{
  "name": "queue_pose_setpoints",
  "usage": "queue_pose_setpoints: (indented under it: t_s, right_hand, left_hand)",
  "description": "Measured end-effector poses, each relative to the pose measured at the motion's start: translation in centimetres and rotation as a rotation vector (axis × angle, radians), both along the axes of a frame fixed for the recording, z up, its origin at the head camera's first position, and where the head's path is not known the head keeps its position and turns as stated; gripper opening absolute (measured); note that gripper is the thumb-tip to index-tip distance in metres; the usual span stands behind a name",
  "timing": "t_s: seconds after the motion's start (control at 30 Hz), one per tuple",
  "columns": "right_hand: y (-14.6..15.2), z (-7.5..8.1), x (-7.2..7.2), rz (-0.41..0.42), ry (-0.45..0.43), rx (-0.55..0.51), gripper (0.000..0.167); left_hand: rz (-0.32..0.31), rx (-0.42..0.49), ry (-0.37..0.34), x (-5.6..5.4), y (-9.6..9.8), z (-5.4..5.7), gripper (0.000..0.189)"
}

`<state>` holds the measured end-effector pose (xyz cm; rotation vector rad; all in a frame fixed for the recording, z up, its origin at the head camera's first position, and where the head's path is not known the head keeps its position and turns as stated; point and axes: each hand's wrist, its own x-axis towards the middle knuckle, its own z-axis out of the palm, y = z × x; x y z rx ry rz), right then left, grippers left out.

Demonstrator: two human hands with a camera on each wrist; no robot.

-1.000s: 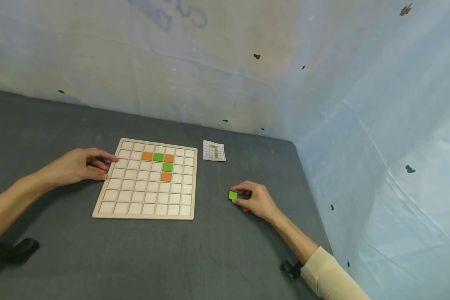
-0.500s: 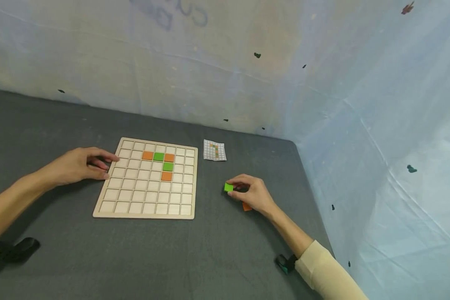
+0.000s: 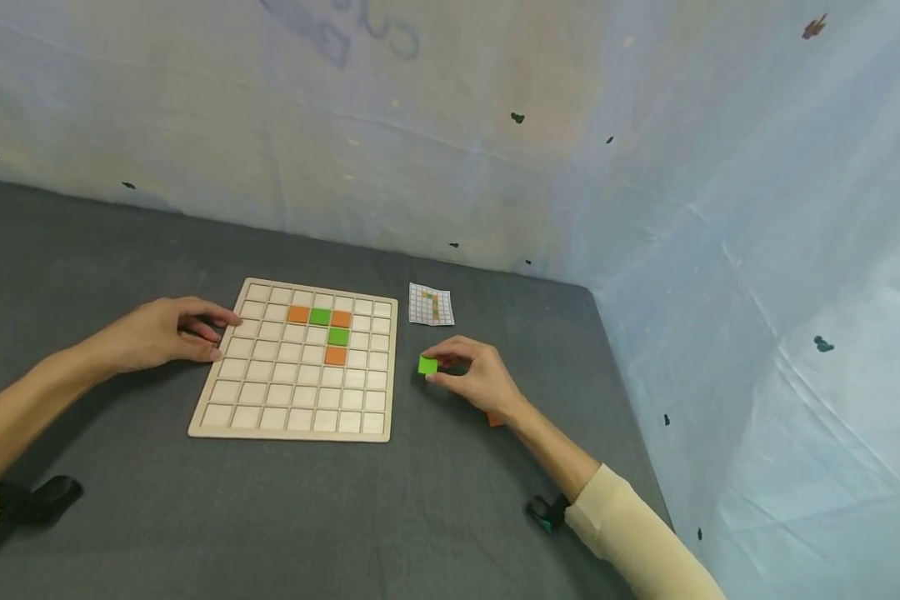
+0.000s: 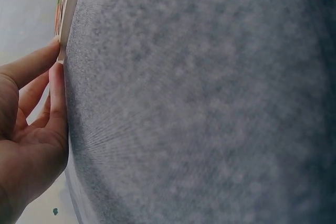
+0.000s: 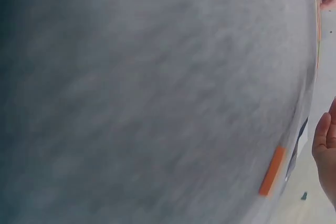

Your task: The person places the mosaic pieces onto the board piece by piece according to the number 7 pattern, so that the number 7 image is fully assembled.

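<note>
My right hand (image 3: 474, 375) pinches a small green square tile (image 3: 427, 365) between thumb and fingertips, just right of the wooden grid board (image 3: 292, 435). In the right wrist view only part of that hand (image 5: 326, 150) shows, and the green tile is out of frame. Against the board's left edge rest the thumb and fingertips of my left hand (image 3: 168, 333), spaced apart along the rim. The board holds several tiles, orange (image 3: 335, 356) and green (image 3: 338, 336), in a row with a column running down from its right end.
A small paper card (image 3: 431, 305) printed with a coloured grid lies beyond the board's right side. An orange tile (image 3: 494, 419) lies on the dark table (image 3: 285, 517), partly hidden beneath the right wrist. Pale sheeting (image 3: 330, 150) hangs behind and to the right.
My right hand has carried the green tile left toward the board, uncovering part of the orange tile on the table. The left hand stays at the board's edge.
</note>
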<state>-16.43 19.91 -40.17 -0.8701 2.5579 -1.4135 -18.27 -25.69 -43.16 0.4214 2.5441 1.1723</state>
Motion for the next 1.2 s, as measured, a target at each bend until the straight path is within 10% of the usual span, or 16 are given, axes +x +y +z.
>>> queue_pose_setpoints:
  t_s: [0.17, 1.2]
  right_hand:
    - [-0.6, -2.2, -1.3, 0.017, 0.007, -0.001, 0.03]
    - [-7.8, -2.5, -1.7, 0.087, 0.007, 0.193, 0.029]
  left_hand:
    - [-0.011, 0.017, -0.008, 0.0, -0.2, -0.2, 0.061]
    - [-0.058, 0.114, 0.003, -1.0, 0.9, -0.8, 0.06]
